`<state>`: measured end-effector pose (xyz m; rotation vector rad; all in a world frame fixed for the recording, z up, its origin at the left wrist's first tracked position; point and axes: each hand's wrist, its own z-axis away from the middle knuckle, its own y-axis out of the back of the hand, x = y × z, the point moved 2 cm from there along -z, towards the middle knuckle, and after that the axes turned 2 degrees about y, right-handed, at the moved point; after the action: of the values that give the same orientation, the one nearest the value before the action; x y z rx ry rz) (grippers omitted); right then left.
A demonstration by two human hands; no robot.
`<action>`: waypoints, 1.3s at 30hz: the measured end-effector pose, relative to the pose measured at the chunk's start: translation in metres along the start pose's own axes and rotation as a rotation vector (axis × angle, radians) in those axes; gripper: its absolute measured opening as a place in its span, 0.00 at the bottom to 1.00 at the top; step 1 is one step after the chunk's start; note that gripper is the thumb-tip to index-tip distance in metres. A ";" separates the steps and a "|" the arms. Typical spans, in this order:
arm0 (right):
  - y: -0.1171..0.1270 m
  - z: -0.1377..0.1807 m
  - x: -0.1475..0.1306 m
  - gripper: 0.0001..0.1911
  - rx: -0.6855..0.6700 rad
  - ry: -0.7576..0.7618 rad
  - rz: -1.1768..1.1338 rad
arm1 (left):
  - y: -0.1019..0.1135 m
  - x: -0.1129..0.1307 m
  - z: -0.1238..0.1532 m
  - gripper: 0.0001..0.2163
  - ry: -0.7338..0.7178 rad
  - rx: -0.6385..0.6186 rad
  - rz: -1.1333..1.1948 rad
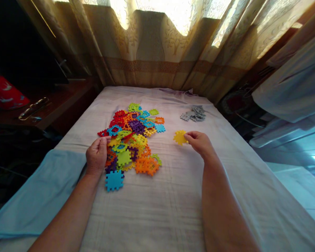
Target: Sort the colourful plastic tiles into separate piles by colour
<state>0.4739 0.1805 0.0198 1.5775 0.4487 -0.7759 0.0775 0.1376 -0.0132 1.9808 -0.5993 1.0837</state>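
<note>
A yellow interlocking plastic tile [179,137] with notched edges is pinched by its right side between the thumb and fingers of my right hand [198,142]. It is to the right of a mixed pile of notched tiles. My left hand [97,154] is at the pile's left edge, fingers closed together; what they pinch, if anything, I cannot make out. Close by are a blue framed tile [114,130] and a flat green tile [124,158]. A solid blue square tile [114,180] forms the pile's near end, with orange tiles [147,165] to its right.
Grey notched tiles [194,114] lie in a separate heap at the far right of the sheet-covered surface [157,210]. A light blue cloth [47,189] is at the left. Patterned curtains [157,49] hang behind, and a dark wooden cabinet [68,105] stands to the left.
</note>
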 end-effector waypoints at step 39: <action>-0.102 0.077 -0.111 0.12 -0.227 0.419 0.266 | 0.000 0.015 0.007 0.19 -0.181 -0.095 -0.101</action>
<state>0.3102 0.1389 0.0241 1.5432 0.5915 -0.1798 0.0888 0.1311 -0.0024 2.0168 -0.6267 0.8061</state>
